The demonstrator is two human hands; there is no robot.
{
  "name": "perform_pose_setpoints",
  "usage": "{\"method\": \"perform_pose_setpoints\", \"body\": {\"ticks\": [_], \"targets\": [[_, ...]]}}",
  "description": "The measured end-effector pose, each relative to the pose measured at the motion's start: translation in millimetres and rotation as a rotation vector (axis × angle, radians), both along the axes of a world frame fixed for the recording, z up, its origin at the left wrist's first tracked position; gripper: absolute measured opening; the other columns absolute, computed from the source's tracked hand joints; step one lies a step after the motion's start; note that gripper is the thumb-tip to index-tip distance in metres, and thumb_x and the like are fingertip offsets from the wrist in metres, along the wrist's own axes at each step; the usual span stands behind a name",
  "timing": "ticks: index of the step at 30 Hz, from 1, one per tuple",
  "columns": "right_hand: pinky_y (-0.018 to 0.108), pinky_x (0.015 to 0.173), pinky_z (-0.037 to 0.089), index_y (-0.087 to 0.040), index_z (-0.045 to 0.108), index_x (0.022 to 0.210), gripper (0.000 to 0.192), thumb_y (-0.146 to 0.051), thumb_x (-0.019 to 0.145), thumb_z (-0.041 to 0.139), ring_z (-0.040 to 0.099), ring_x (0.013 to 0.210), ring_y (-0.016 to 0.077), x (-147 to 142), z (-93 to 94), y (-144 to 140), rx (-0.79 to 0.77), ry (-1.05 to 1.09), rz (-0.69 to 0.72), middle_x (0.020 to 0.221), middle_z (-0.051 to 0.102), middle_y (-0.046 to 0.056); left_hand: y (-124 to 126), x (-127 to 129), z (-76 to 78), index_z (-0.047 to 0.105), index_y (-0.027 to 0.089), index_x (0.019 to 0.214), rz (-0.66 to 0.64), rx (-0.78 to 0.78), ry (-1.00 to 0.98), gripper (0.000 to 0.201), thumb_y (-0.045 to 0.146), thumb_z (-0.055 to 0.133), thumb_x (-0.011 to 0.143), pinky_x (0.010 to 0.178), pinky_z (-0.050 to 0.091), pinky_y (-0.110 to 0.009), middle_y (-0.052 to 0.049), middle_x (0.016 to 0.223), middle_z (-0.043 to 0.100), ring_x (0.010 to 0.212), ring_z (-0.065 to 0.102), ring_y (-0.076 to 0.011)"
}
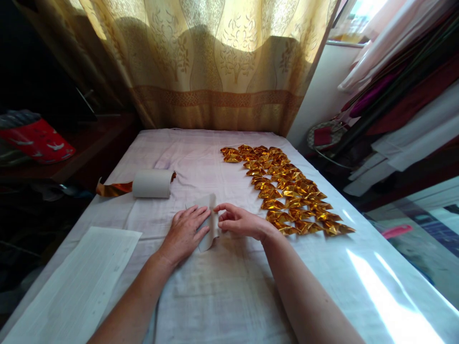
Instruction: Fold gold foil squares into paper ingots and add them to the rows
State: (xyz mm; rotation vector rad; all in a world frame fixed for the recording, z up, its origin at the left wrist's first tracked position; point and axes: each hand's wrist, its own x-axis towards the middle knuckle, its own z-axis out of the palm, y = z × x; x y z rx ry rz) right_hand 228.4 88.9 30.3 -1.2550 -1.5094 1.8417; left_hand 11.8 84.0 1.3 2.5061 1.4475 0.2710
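A small white paper pc point(214, 222) is lying nr the middle of the cloth point(229, 296), one side curling up. L hand point(188, 224) is pressing flat on it, fingers spread, gripping nothing; R hand point(244, 222) is touching the curled side, can't tell if it's pinching. A white roll point(151, 184) is resting twd the L edge w/ a coppery foil strip point(114, 189) trailing out its L end. Gold folded pcs point(292, 191) are sitting in rows along the R edge. A big white sheet point(79, 282) is covering the nr L corner; a curtain point(215, 71) is hanging past the far edge.
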Motion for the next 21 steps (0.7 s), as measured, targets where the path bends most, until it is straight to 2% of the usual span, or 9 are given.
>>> {"method": "perform_pose_setpoints", "body": {"ticks": [3,5,8,11,15,18,21], "targets": [[0.019,0.058,0.039,-0.024,0.057,0.117,0.041,-0.024,0.077,0.067,0.05,0.068,0.0091,0,-0.4,-1,0.119,-0.047,-0.038,0.078,0.052,-0.006,1,-2,-1.3,0.055,0.031,0.137,0.005,0.018,-0.018,0.042,0.038,0.049,0.096,0.109,0.035,-0.047,-0.003,0.147,0.053,0.139,0.042,-0.0269],[0.02,0.06,0.041,-0.023,0.059,0.117,0.042,-0.019,0.076,0.066,0.052,0.071,0.0104,3,0.9,0,0.135,-0.088,-0.036,0.076,0.054,-0.006,1,-3,-2.2,0.055,0.031,0.137,0.012,0.021,-0.02,0.042,0.037,0.049,0.096,0.11,0.034,-0.047,-0.003,0.147,0.053,0.139,0.042,-0.027],[0.022,0.065,0.046,-0.022,0.058,0.12,0.051,-0.008,0.071,0.058,0.06,0.078,0.0128,9,5.1,0,0.104,-0.04,0.092,0.084,0.063,-0.003,1,-4,-2.7,0.055,0.03,0.137,0.019,0.009,-0.011,0.042,0.036,0.049,0.096,0.11,0.034,-0.048,-0.003,0.147,0.053,0.139,0.043,-0.0272],[0.025,0.076,0.049,-0.022,0.059,0.124,0.06,-0.001,0.068,0.054,0.064,0.09,0.0152,10,10.0,-1,0.288,-0.109,0.183,0.103,0.068,0.001,2,-4,-2.4,0.056,0.028,0.137,0.023,-0.001,-0.017,0.043,0.037,0.049,0.096,0.11,0.034,-0.049,-0.004,0.147,0.053,0.139,0.042,-0.0276],[0.027,0.082,0.048,-0.021,0.071,0.112,0.043,-0.003,0.074,0.06,0.064,0.087,0.0155,3,15.3,-4,0.624,-0.444,0.106,0.105,0.069,0.004,2,-3,1.2,0.06,0.03,0.133,0.015,-0.011,-0.053,0.041,0.044,0.044,0.097,0.11,0.035,-0.049,-0.004,0.143,0.057,0.136,0.045,-0.0271],[0.028,0.082,0.047,-0.022,0.076,0.101,0.026,-0.011,0.08,0.065,0.063,0.087,0.0169,1,19.6,-8,0.733,-0.552,0.127,0.098,0.067,0.005,1,-7,9.2,0.064,0.031,0.128,-0.018,-0.07,-0.047,0.047,0.056,0.04,0.097,0.11,0.033,-0.05,-0.004,0.141,0.059,0.134,0.047,-0.0277],[0.028,0.079,0.046,-0.021,0.079,0.087,0.016,-0.016,0.085,0.064,0.063,0.087,0.0175,2,22.1,-9,0.779,-0.585,0.166,0.094,0.068,0.006,-2,-15,21.9,0.067,0.031,0.125,-0.118,-0.191,-0.028,0.055,0.066,0.04,0.092,0.111,0.033,-0.05,-0.006,0.142,0.058,0.135,0.047,-0.0296]]}}
